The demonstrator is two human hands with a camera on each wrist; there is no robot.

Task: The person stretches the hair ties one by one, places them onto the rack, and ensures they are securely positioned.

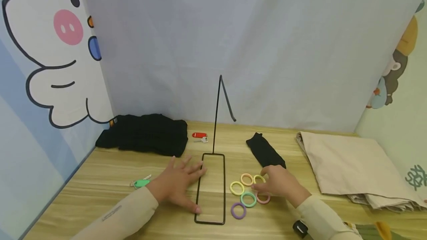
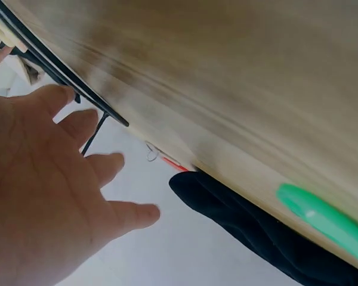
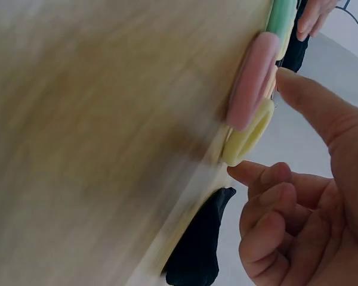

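Left hand [image 1: 178,186]: Spread wide, with its fingers over the near side of the wire stand [image 1: 215,136]. I can't tell if it presses down.
Right hand [image 1: 281,184]: Thumb and pointing finger are apart over the rings, and the other fingers curl a bit. It looks like it has no grip on anything.
Yellow ring [image 3: 238,143]: It lies flat between the right thumb and pointing finger, right by that fingertip.
Pink ring [image 3: 250,83]: Just under the right hand, close to the yellow one.
Other rings: The orange ring [image 1: 247,175], green ring [image 1: 241,199], purple ring [image 1: 232,210] and second yellow ring [image 1: 231,188] lie between the two hands.
Black cloth [image 1: 265,151]: Just past the right hand.
Good pinch: I think one fingertip on each edge works best, then lift straight up.
Watch out: A sideways push could bump the pink ring. A soft left hand should keep the stand from tipping.
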